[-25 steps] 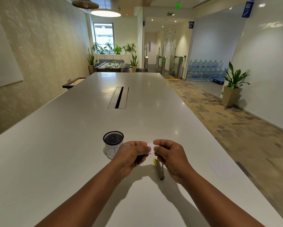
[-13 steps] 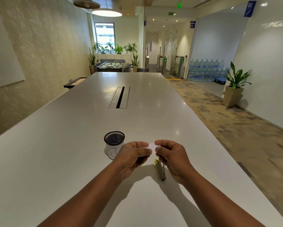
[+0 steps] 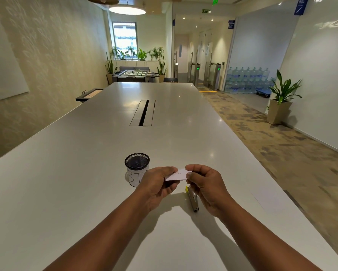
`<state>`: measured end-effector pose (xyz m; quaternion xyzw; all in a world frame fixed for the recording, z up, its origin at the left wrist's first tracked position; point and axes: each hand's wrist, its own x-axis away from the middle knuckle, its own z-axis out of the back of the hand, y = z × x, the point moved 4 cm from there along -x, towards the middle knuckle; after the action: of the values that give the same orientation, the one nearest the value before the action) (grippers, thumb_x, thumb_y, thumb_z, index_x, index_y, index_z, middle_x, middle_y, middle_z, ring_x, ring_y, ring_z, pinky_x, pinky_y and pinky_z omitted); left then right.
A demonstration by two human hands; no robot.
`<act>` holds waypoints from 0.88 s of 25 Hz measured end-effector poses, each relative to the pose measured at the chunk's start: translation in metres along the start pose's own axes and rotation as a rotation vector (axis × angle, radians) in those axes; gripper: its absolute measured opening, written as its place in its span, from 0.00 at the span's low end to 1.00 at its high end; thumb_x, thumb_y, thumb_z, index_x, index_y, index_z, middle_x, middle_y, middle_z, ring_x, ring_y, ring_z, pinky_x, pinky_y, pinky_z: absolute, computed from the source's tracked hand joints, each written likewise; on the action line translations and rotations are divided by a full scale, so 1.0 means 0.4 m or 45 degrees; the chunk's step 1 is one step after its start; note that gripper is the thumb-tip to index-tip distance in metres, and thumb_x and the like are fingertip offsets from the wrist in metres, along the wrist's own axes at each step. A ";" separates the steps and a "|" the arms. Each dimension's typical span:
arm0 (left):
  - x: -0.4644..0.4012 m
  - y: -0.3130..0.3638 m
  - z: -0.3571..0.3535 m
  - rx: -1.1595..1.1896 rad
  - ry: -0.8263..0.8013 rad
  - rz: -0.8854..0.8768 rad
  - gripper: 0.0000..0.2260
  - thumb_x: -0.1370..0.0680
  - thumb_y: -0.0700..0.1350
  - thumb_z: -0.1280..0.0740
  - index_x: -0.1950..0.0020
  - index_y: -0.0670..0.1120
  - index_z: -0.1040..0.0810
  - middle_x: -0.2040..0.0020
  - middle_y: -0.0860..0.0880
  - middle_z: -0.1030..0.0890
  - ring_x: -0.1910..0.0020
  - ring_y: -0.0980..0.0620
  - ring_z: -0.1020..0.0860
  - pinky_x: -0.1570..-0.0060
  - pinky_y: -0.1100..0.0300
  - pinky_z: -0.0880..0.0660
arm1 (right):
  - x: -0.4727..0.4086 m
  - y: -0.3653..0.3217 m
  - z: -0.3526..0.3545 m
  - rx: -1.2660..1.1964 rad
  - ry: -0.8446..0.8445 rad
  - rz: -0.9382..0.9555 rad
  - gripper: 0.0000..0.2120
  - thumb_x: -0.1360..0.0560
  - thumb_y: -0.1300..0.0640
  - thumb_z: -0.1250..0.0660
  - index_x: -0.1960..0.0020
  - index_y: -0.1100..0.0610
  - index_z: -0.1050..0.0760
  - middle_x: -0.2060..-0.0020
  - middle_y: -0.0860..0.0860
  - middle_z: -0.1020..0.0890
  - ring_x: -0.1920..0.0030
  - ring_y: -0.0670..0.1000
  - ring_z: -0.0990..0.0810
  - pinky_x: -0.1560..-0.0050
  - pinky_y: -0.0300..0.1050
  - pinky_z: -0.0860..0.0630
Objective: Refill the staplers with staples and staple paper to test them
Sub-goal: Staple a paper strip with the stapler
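The stapler (image 3: 192,199) lies on the white table (image 3: 66,192) just beneath the right hand (image 3: 207,186), apart from it. Above it, the left hand (image 3: 156,184) and right hand pinch a small paper slip (image 3: 177,175) by opposite ends, thumb and fingers clamped on the paper. The step appears to be inspection of the test staple: hold the slip flat and taut and pull gently; a sound staple keeps the layers together. Beyond the left hand stands a mesh cup (image 3: 137,168). Compared with a second ago, more of the slip shows between the hands; the stapler has not moved.
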<state>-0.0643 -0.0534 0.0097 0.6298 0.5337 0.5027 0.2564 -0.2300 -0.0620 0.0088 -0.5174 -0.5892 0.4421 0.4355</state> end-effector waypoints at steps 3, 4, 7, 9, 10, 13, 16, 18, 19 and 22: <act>0.001 -0.001 -0.001 0.024 -0.024 0.016 0.05 0.25 0.35 0.29 0.51 0.35 0.17 0.63 0.39 0.14 0.70 0.49 0.17 0.71 0.61 0.21 | -0.001 0.002 0.000 -0.028 0.001 -0.009 0.08 0.25 0.69 0.30 0.47 0.61 0.17 0.63 0.56 0.16 0.64 0.49 0.20 0.62 0.43 0.24; 0.000 -0.002 0.000 0.033 -0.030 0.019 0.04 0.25 0.35 0.29 0.52 0.35 0.17 0.63 0.39 0.14 0.70 0.49 0.17 0.71 0.61 0.21 | -0.001 0.002 0.000 -0.034 0.001 -0.011 0.08 0.25 0.68 0.30 0.47 0.61 0.17 0.63 0.56 0.16 0.64 0.49 0.20 0.62 0.43 0.24; -0.005 -0.007 0.008 0.048 -0.038 0.004 0.05 0.25 0.33 0.31 0.55 0.36 0.15 0.62 0.39 0.14 0.69 0.48 0.16 0.69 0.60 0.20 | -0.002 0.004 0.000 -0.040 0.002 -0.012 0.08 0.25 0.68 0.30 0.48 0.61 0.16 0.63 0.55 0.16 0.65 0.49 0.20 0.62 0.43 0.24; -0.008 -0.010 0.012 0.038 -0.046 -0.007 0.07 0.25 0.32 0.31 0.58 0.38 0.14 0.61 0.39 0.14 0.67 0.48 0.16 0.68 0.60 0.20 | -0.002 0.005 -0.001 -0.049 0.002 -0.015 0.08 0.25 0.69 0.30 0.48 0.62 0.16 0.64 0.56 0.16 0.65 0.49 0.20 0.63 0.43 0.24; -0.009 -0.011 0.014 0.029 -0.051 -0.007 0.07 0.26 0.32 0.31 0.59 0.39 0.13 0.61 0.40 0.14 0.67 0.48 0.15 0.68 0.60 0.20 | -0.003 0.005 -0.001 -0.053 0.003 -0.016 0.08 0.25 0.69 0.30 0.49 0.62 0.16 0.64 0.56 0.16 0.65 0.49 0.20 0.63 0.42 0.24; -0.006 -0.012 0.009 0.001 -0.047 0.001 0.07 0.26 0.32 0.29 0.59 0.40 0.13 0.60 0.40 0.13 0.65 0.48 0.15 0.67 0.60 0.20 | -0.005 0.007 0.006 -0.067 0.009 -0.021 0.08 0.25 0.69 0.31 0.49 0.62 0.16 0.64 0.57 0.17 0.66 0.49 0.21 0.64 0.42 0.24; 0.001 -0.012 0.000 0.010 -0.032 0.000 0.08 0.26 0.32 0.30 0.60 0.39 0.13 0.61 0.40 0.13 0.65 0.48 0.15 0.67 0.60 0.20 | -0.004 0.007 0.014 -0.083 -0.015 -0.022 0.08 0.25 0.69 0.31 0.48 0.63 0.16 0.64 0.56 0.17 0.66 0.49 0.21 0.65 0.41 0.23; 0.006 -0.013 -0.010 0.045 -0.022 0.002 0.08 0.25 0.32 0.31 0.59 0.38 0.13 0.61 0.39 0.14 0.66 0.47 0.15 0.67 0.60 0.20 | -0.006 0.002 0.024 -0.089 -0.030 -0.024 0.08 0.25 0.69 0.31 0.48 0.63 0.16 0.64 0.57 0.17 0.66 0.49 0.21 0.64 0.42 0.23; 0.010 -0.012 -0.016 0.063 -0.015 0.004 0.07 0.25 0.32 0.31 0.58 0.37 0.13 0.61 0.39 0.14 0.66 0.47 0.15 0.67 0.59 0.20 | -0.009 -0.002 0.029 -0.089 -0.035 -0.027 0.08 0.25 0.68 0.31 0.48 0.63 0.17 0.65 0.57 0.17 0.66 0.49 0.21 0.64 0.42 0.23; 0.021 -0.007 -0.027 0.064 0.000 -0.005 0.05 0.27 0.33 0.27 0.52 0.36 0.15 0.59 0.39 0.14 0.65 0.47 0.15 0.66 0.60 0.19 | -0.017 -0.006 0.035 -0.100 -0.055 -0.052 0.08 0.25 0.68 0.30 0.48 0.63 0.16 0.65 0.57 0.18 0.67 0.50 0.22 0.64 0.43 0.23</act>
<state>-0.0760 -0.0470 0.0141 0.6350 0.5475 0.4887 0.2413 -0.2438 -0.0701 0.0076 -0.5124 -0.6258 0.4207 0.4110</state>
